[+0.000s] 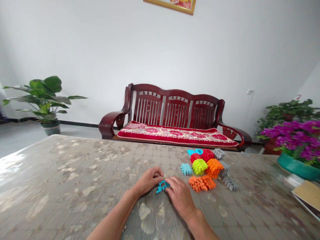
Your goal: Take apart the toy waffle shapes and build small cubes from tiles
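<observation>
"Grip?"
"Left hand (pixel 149 181) and right hand (pixel 181 194) both pinch the blue piece (pixel 162 186), at its upper edge and right side, over the bench (pixel 62 190); contact with it unclear."
"Handling?"
"Advise light fingertip hold, notched edges kept visible, even pressure from both sides. Orange pieces (pixel 197 183) lie apart, rightward."

Left hand (pixel 150 180) and right hand (pixel 179 191) nearly meet, fingers (pixel 157 171) curled and pinching, bare forearms (pixel 122 208) converging toward the tabletop's (pixel 87 170) far edge.
</observation>
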The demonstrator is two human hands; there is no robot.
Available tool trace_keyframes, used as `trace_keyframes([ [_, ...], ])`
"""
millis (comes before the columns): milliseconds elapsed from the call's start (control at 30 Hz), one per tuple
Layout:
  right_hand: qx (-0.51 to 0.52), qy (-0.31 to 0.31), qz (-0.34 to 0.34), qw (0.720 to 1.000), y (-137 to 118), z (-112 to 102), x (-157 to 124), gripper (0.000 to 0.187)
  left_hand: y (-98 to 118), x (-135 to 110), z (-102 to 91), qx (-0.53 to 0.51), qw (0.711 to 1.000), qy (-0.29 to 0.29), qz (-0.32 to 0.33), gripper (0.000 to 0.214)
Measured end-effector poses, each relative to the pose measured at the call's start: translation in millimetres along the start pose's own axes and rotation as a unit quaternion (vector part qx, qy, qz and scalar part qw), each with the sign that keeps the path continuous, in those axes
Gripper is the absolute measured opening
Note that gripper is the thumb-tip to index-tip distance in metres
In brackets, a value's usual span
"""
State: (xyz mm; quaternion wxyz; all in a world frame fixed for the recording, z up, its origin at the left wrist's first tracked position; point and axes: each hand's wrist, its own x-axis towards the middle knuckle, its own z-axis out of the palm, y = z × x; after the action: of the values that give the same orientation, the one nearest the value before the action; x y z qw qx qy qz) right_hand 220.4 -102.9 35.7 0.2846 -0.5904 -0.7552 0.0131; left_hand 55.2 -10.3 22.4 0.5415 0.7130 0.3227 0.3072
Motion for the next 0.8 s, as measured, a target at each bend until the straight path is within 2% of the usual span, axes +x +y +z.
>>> trace_keyframes([
  [367,-0.031,-0.018,0.009,0.999,-1.5,1.3,-1.2,0.021,-8.2,2.3,0.6,0.023,1.0,0.018,0.003,0.017],
  [533,-0.035,-0.032,0.007,0.999,-0.6,0.6,-2.2,0.021,-4.8,2.2,1.8,0.053,0.998,0.021,0.004,0.013],
  [600,-0.038,-0.038,0.009,0.999,-0.1,0.7,-2.6,0.022,-2.2,3.1,0.9,0.074,0.995,0.061,0.009,0.014],
  [700,-0.038,-0.04,0.014,0.998,-0.4,0.6,-3.3,0.023,-1.0,5.3,-5.6,0.109,0.977,0.182,0.006,0.018],
  [800,-0.036,-0.035,0.016,0.999,-0.9,-0.2,-4.1,0.025,-2.2,6.3,-16.3,0.136,0.948,0.285,-0.035,0.022],
])
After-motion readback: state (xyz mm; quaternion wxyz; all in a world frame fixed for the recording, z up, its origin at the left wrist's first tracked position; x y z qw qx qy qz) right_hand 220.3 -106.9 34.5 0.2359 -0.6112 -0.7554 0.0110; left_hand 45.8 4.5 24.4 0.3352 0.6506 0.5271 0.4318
